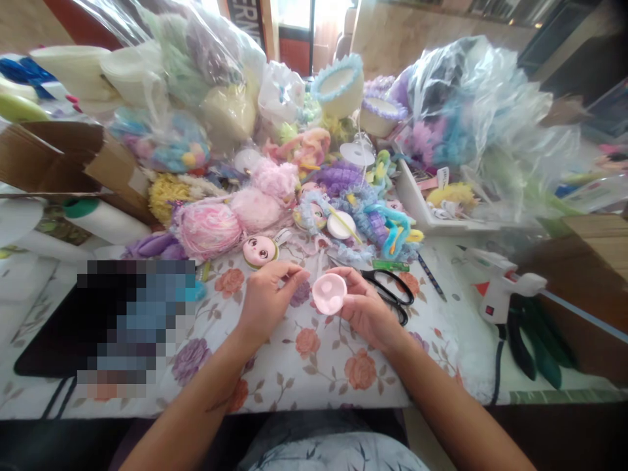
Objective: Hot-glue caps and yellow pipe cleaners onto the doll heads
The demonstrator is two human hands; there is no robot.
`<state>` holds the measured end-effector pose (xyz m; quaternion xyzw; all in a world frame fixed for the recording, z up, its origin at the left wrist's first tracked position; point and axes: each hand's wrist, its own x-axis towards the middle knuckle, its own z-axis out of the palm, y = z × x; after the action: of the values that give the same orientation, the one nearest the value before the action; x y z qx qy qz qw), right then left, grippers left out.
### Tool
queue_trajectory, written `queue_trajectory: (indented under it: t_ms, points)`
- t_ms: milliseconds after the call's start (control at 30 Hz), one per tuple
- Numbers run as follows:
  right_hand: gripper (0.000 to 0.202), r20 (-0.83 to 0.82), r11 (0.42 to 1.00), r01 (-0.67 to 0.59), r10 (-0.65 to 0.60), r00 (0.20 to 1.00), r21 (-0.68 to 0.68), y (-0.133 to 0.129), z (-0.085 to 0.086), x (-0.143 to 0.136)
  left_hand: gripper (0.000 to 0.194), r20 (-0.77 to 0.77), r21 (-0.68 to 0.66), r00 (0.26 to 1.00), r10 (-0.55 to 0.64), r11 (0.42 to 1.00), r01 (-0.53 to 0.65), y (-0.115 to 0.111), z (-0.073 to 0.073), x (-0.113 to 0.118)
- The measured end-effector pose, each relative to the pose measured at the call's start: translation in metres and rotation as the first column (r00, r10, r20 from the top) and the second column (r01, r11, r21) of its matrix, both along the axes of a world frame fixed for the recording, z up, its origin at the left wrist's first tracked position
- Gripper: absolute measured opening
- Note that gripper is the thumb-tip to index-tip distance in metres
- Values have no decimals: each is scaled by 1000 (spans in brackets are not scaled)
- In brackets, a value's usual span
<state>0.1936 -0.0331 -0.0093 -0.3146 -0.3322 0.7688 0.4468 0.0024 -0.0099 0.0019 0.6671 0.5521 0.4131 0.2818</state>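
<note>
My right hand holds a small pale pink round piece between thumb and fingers, its hollow, cup-like side with rounded bumps turned toward me. To the left, my left hand is closed with thumb and fingertips pinched together, apart from the pink piece. Anything in that pinch is too small to make out. Just beyond the left hand lies a round doll face with big eyes. Black-handled scissors lie right behind my right hand.
A flowered cloth covers the table. Pink yarn and fluffy trims are heaped behind the hands. At right stand a glue gun and a white tray; a pencil lies nearer. A dark tablet is at left.
</note>
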Motion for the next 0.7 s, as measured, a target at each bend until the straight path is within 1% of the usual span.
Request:
queue_trajectory:
  t_ms: [67, 133, 200, 233, 300, 367, 400, 467, 567, 633, 700]
  points:
    - [39, 34, 999, -26, 25, 999, 19, -1, 0, 0, 26, 148, -137, 979, -136, 978, 157, -1, 0, 3]
    - [41, 68, 998, -43, 40, 997, 46, -1, 0, -1, 29, 262, -227, 932, -250, 923, 311, -1, 1, 5]
    - [43, 79, 994, -51, 43, 996, 93, -2, -1, -3, 24, 338, -264, 896, -289, 884, 385, -1, 3, 6]
    - [44, 74, 991, -54, 45, 996, 121, -2, -2, -4, 21, 382, -284, 885, -267, 877, 387, -1, 3, 6]
    - [45, 63, 983, -64, 54, 997, 170, -2, -3, -5, 16, 503, -356, 850, -156, 859, 368, -2, 3, 6]
    - [45, 76, 977, -73, 59, 995, 202, -2, -4, -5, 14, 610, -438, 791, -35, 818, 374, -2, 3, 6]
    - [45, 89, 974, -73, 55, 994, 213, -2, -5, -5, 13, 648, -459, 762, 3, 799, 387, -2, 2, 6]
    - [46, 106, 970, -62, 38, 994, 234, -2, -5, -5, 13, 702, -467, 712, 27, 772, 431, -1, 0, 5]
    - [46, 90, 963, -38, 15, 996, 267, -3, -3, -5, 15, 747, -459, 665, 11, 732, 503, 1, -1, 4]
    - [45, 77, 960, -41, 20, 997, 276, -4, -2, -6, 14, 748, -476, 663, 30, 720, 504, 1, -2, 3]
    - [44, 67, 959, -51, 33, 997, 278, -4, -2, -6, 12, 729, -496, 681, 65, 736, 460, 2, -2, 2]
